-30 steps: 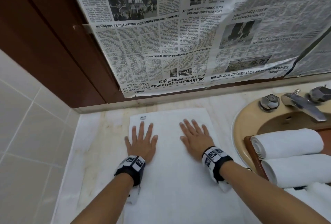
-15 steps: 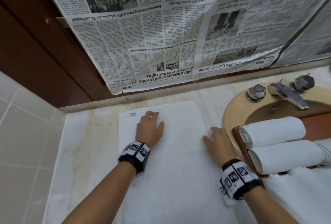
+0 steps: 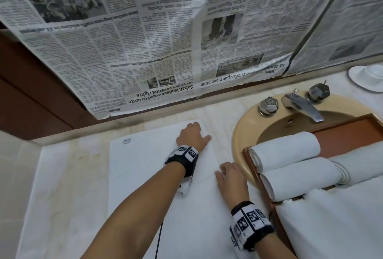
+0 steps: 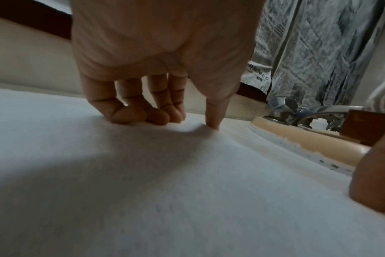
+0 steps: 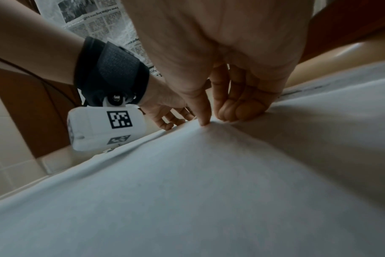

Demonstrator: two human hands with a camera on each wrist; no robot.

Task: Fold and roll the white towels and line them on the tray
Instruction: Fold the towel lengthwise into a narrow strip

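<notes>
Hands first: the left hand point(image 3: 191, 135) sits at the far right corner of the flat white terry towel point(image 3: 145, 176), fingers point(image 4: 130, 114) curled with tips pressing the cloth and thumb at the towel's edge, gathering the fabric in a pinch. At four o'clock from it, the right hand point(image 3: 231, 180) pinches the same right edge, thumb and bent fingers point(image 5: 240, 111) raising a small ridge of cloth. This towel lies spread on the pale marble counter point(image 3: 68, 165). At three o'clock, a brown wooden tray point(image 3: 352, 134) rests across the beige round basin point(image 3: 240, 138) and carries two rolled white towels point(image 3: 286, 149) side by side, touching. More loose white cloth point(image 3: 331, 223) lies at five o'clock.
</notes>
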